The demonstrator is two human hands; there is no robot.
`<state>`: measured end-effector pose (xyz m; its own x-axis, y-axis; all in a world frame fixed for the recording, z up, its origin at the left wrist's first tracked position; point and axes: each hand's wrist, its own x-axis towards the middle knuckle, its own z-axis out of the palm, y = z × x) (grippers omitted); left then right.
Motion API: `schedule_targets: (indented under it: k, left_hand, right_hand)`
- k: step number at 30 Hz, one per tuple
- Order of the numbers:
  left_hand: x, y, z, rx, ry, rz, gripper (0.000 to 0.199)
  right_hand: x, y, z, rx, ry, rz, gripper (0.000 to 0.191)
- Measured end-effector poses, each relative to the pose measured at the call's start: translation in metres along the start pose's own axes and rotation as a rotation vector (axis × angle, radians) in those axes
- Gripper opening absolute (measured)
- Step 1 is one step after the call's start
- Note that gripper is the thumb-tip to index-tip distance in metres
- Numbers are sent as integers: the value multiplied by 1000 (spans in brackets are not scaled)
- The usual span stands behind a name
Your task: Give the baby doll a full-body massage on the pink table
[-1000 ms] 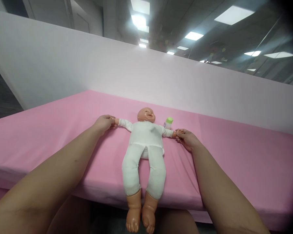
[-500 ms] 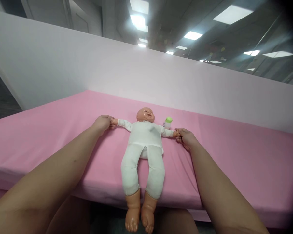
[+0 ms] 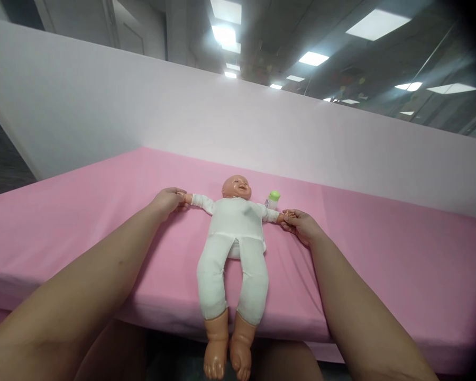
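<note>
A baby doll (image 3: pixel 238 222) with a white cloth body and plastic head, hands and feet lies on its back on the pink sheet (image 3: pixel 103 180). Its arms are stretched out to both sides, and its feet hang past the near edge. My left hand (image 3: pixel 168 202) is closed around the doll's hand on the left. On the other side, my right hand (image 3: pixel 299 225) pinches the doll's other hand between thumb and fingers. Just beyond that doll arm stands a small bottle (image 3: pixel 273 200) with a green cap, its lower part hidden by the sleeve.
A white panel (image 3: pixel 238 121) rises along the far side of the padded, pink-covered surface. Above it are a glass-like surface and bright ceiling lights (image 3: pixel 378 24). My legs (image 3: pixel 281 360) are below the near edge.
My right fingers have shifted slightly inward along the doll's hand, toward its wrist. My left hand and the doll's body look nearly the same.
</note>
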<state>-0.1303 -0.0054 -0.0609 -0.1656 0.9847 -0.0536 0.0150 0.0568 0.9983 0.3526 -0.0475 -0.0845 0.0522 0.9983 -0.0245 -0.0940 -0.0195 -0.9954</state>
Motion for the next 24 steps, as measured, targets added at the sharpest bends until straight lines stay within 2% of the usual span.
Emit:
schedule_targets:
  k: [3,8,11,15,21,24]
  left_hand:
    - [-5,3,1,-6,-7,15,32]
    - [-10,6,3,-2,32,32,13]
    - [-7,5,3,-6,49,30,12]
    - [-1,2,2,-7,64,0,16]
    - [1,-2,-3,-12,49,50,43]
    - [-4,2,0,-110,17,77,41]
  right_hand:
    - [1,2,-1,-62,-13,-26,37]
    - [-3,-2,2,-124,6,-35,37]
    - [-4,-4,4,-146,37,-23,40]
    - [-2,-2,3,-119,65,-15,35]
    - [4,-2,3,-39,120,-15,16]
    - [4,-11,7,71,141,-83,14]
